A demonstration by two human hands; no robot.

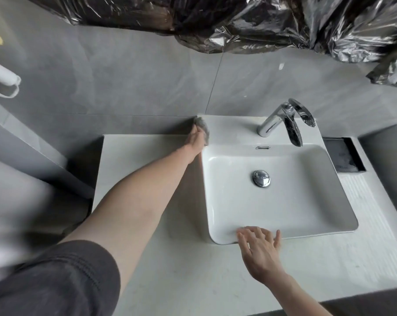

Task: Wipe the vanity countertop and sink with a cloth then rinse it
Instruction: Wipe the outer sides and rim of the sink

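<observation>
A white rectangular sink (227, 128) sits on a pale vanity countertop (181, 270). My left hand (195, 140) reaches far back and presses a small grey cloth (203, 127) against the sink's back left corner, by the wall. My right hand (260, 247) rests flat with fingers spread on the sink's front rim, holding nothing. A chrome faucet (282, 120) stands at the back of the sink, and a chrome drain plug (261, 178) sits in the basin. No water is running.
A dark rectangular recess (342, 156) lies in the counter right of the sink. Crinkled dark plastic sheeting (261, 21) hangs over the grey tiled wall. A white fixture (4, 78) juts out at the far left. The counter's left edge drops off near the wall.
</observation>
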